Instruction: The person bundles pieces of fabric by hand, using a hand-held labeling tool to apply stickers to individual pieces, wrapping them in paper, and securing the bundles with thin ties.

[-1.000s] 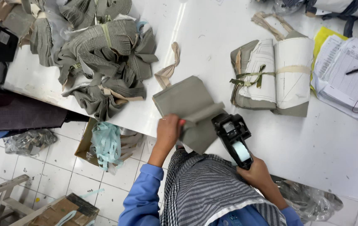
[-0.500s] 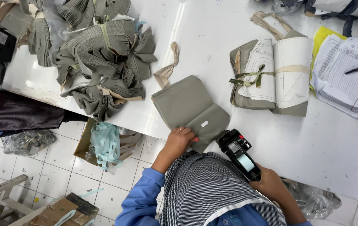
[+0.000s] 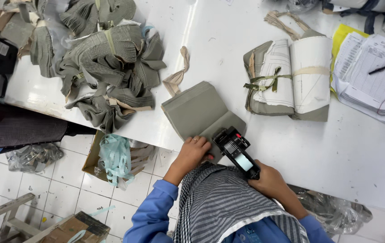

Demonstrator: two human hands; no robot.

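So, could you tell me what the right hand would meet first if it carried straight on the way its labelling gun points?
Most likely the grey fabric stack: the right hand aims the labelling gun at its near corner.

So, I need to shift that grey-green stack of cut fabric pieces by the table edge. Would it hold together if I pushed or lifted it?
The fabric stack probably slides easily on the smooth white table. It looks untied, unlike the rolled bundle, so layers may shear or fan. Lifted by one edge it would likely droop; the left hand presses its near corner.
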